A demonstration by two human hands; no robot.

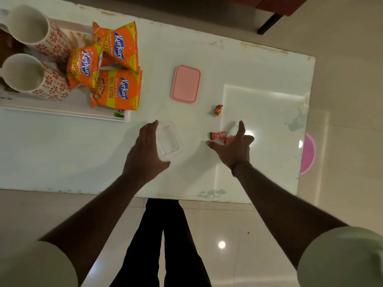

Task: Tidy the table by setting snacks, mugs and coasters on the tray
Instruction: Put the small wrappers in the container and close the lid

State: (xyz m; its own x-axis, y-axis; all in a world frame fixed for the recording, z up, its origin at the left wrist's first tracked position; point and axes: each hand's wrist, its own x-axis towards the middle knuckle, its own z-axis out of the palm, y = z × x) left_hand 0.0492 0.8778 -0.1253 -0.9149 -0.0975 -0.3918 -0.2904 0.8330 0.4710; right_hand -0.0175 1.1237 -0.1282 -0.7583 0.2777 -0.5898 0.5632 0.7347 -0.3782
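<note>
**Tray part-loaded; both hands open over the loose items**

The left hand [145, 150] is spread, thumb and fingers set wide either side of a clear plastic container [168, 140] lying just under its fingertips. The span matches the container's width, so this reads as a reach to grasp it; contact cannot be confirmed. The right hand [234, 147] is also spread and holds nothing. Two pink-wrapped sweets [219, 136] lie just beyond its thumb, partly under the fingers, the likely reason for its position. A brown-wrapped sweet [218, 110] lies further out, ahead of that hand. The pink lid [186, 84] rests flat ahead of the left hand, apart from its container, which stands open, possibly to receive the sweets.

Far to the left of the left hand, the white tray [62, 112] already carries two patterned mugs [35, 61] and three orange snack packets [116, 75], one overhanging its end. Coasters cannot be made out with certainty
</note>
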